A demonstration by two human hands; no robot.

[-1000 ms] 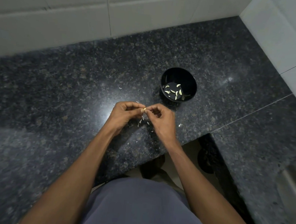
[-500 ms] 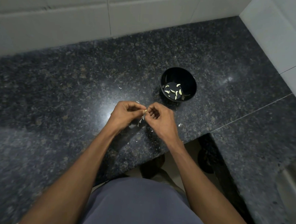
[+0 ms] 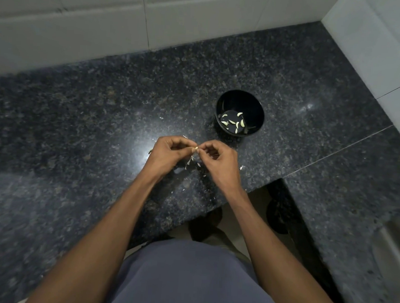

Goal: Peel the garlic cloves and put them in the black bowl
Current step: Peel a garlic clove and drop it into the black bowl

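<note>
Both hands meet over the dark granite counter, near its front edge. Left hand and right hand, fingers curled, pinch one small pale garlic clove between their fingertips. A thin strand of skin hangs below the clove. Scraps of papery peel lie scattered on the counter under and around the hands.

Black bowl stands on the counter, far and right of the hands, apart from them. Several peeled cloves lie on its bottom.

White tiled wall runs along the far side and the right.
</note>
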